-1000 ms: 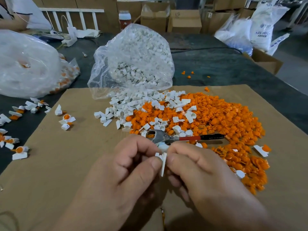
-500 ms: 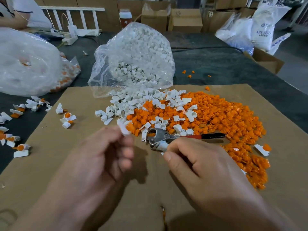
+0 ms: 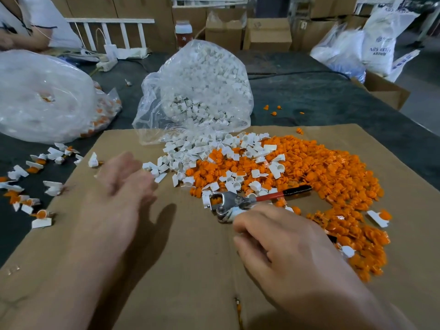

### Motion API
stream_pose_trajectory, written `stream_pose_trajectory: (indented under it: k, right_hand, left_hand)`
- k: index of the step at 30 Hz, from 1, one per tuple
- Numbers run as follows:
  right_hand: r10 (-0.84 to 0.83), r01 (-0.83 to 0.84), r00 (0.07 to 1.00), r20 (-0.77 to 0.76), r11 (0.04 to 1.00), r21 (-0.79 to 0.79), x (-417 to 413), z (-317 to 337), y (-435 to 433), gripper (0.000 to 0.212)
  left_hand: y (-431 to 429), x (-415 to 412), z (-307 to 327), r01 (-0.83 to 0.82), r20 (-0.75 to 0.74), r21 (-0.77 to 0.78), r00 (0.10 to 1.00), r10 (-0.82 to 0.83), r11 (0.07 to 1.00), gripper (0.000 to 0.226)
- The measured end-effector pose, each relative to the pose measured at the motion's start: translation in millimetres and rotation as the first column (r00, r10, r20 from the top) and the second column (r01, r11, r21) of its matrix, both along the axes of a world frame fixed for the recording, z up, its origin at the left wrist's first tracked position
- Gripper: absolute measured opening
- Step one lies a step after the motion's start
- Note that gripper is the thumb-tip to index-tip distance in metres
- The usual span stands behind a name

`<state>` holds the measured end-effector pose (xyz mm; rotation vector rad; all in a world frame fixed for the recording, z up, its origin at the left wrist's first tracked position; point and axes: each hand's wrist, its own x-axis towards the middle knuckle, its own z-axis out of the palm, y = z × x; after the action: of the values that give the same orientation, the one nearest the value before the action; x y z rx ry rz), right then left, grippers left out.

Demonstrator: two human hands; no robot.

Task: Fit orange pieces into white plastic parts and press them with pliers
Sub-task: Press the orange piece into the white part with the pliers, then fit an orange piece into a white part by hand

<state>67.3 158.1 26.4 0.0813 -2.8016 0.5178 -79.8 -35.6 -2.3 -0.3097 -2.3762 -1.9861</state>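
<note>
The left hand is being held spread and empty, centre left — free for the 2 mid-frame heaps of orange pieces and white plastic parts — while the right hand is being curled at the pliers, grip unclear.

FREE: bare cardboard, 6 to 8 o'clock | BLOCKED: orange pile, 1 to 4 o'clock; bag and spilled white parts, 12 o'clock; pliers at pile's near edge, 3 o'clock | SCATTER: loose pieces, 9 o'clock

Dark table is seen at centre | cardboard boxes are stacked behind table | white sacks are piled right of table
</note>
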Motion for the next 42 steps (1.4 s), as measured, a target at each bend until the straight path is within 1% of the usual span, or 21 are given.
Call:
stream_pose_trajectory:
  k: [1,2,3,5,7,10,12,14,16,18,20,21,23,26,29,32,35,37,38,40,42]
  right_hand:
    - [0.006,-0.006,1.0,0.009,1.0,0.019,-0.4,-0.1,-0.2,0.015]
    - [0.005,-0.006,1.0,0.022,0.999,0.033,-0.8,0.2,-0.2,0.017]
    - [0.001,-0.003,0.999,0.033,0.999,0.045,-1.0,0.6,0.1,0.018]
    - [-0.012,0.008,0.999,0.039,0.996,0.09,-1.2,0.1,0.5,0.014]
    - [-0.02,0.018,1.0,0.017,0.99,0.139,-1.6,-1.6,-0.2,0.01]
    - [-0.057,0.074,0.992,-0.117,0.986,0.149,-1.6,-2.1,1.0,0.011]
    - [-0.143,0.169,0.979,-0.146,0.969,0.182,-1.4,-1.5,7.1,0.018]
    - [-0.232,0.237,0.971,-0.053,0.931,0.277,-2.5,-1.4,11.0,0.028]
    - [-0.276,0.239,0.959,0.067,0.911,0.336,-4.6,-6.0,13.3,0.034]
    - [-0.275,0.235,0.958,0.081,0.914,0.33,-6.6,-9.7,14.4,0.031]
    - [-0.277,0.245,0.96,0.052,0.911,0.331,-8.8,-10.5,15.5,0.023]
    - [-0.277,0.253,0.96,0.03,0.912,0.323,-9.4,-10.4,16.4,0.02]
    - [-0.278,0.265,0.96,-0.001,0.913,0.309,-10.8,-12.0,18.1,0.023]
    - [-0.282,0.285,0.958,-0.052,0.917,0.279,-15.5,-13.9,22.8,0.025]
    - [-0.295,0.29,0.955,-0.014,0.929,0.229,-22.0,-12.7,27.2,0.019]
    - [-0.326,0.315,0.945,0.006,0.919,0.238,-24.0,-11.2,29.6,0.023]
    - [-0.324,0.344,0.938,-0.126,0.918,0.197,-14.3,-4.6,26.5,0.017]
    - [-0.264,0.286,0.953,-0.149,0.946,0.152,-8.2,-0.8,22.9,0.013]
    - [-0.227,0.241,0.968,-0.111,0.962,0.131,-6.4,0.6,19.6,0.015]
    - [-0.151,0.146,0.988,0.02,0.978,0.15,-6.5,-4.3,11.1,0.028]
    - [-0.11,0.098,0.991,0.071,0.984,0.15,-5.9,-13.7,5.9,0.041]
  left_hand:
    - [6.6,2.9,0.7,0.018,-0.105,-0.231,0.993,-0.043,0.973,0.049]
    - [9.3,7.9,2.5,0.035,-0.151,-0.434,0.982,-0.111,0.9,0.056]
    - [12.3,9.5,-2.9,0.041,-0.194,-0.576,0.963,-0.186,0.817,0.061]
    - [18.4,13.8,-4.6,0.106,-0.175,-0.746,0.922,-0.347,0.658,0.068]
    - [21.3,16.8,-3.6,0.103,-0.155,-0.827,0.903,-0.4,0.552,0.069]
    - [20.2,18.9,-3.6,0.114,-0.186,-0.825,0.87,-0.457,0.553,0.061]
    - [19.9,21.4,-0.3,0.122,-0.192,-0.817,0.864,-0.465,0.564,0.059]
    - [19.8,21.5,-0.4,0.119,-0.206,-0.809,0.859,-0.468,0.576,0.055]
    - [19.4,20.1,-2.8,0.117,-0.226,-0.79,0.857,-0.462,0.602,0.044]
    - [19.2,19.3,-5.9,0.092,-0.273,-0.746,0.861,-0.428,0.66,0.038]
    - [18.9,17.7,-9.1,0.076,-0.288,-0.724,0.87,-0.4,0.686,0.046]
    - [18.6,16.5,-10.7,0.08,-0.274,-0.73,0.875,-0.399,0.678,0.054]
    - [20.1,14.9,-12.0,0.085,-0.237,-0.778,0.878,-0.416,0.622,0.066]
    - [22.4,17.4,-9.2,0.075,-0.208,-0.855,0.857,-0.471,0.514,0.07]
    - [21.9,20.2,-4.3,0.103,-0.204,-0.854,0.835,-0.51,0.511,0.062]
    - [20.0,22.9,-0.4,0.123,-0.224,-0.839,0.81,-0.543,0.53,0.051]
    - [18.0,27.8,3.7,0.115,-0.244,-0.826,0.809,-0.534,0.551,0.038]
    - [18.3,30.7,4.9,0.068,-0.285,-0.825,0.806,-0.518,0.561,0.027]
    - [18.5,31.5,4.6,0.046,-0.307,-0.826,0.8,-0.516,0.562,0.022]
    - [19.4,33.3,4.8,0.04,-0.306,-0.827,0.806,-0.507,0.561,0.023]
    - [21.1,35.5,5.5,0.064,-0.281,-0.811,0.829,-0.483,0.582,0.026]
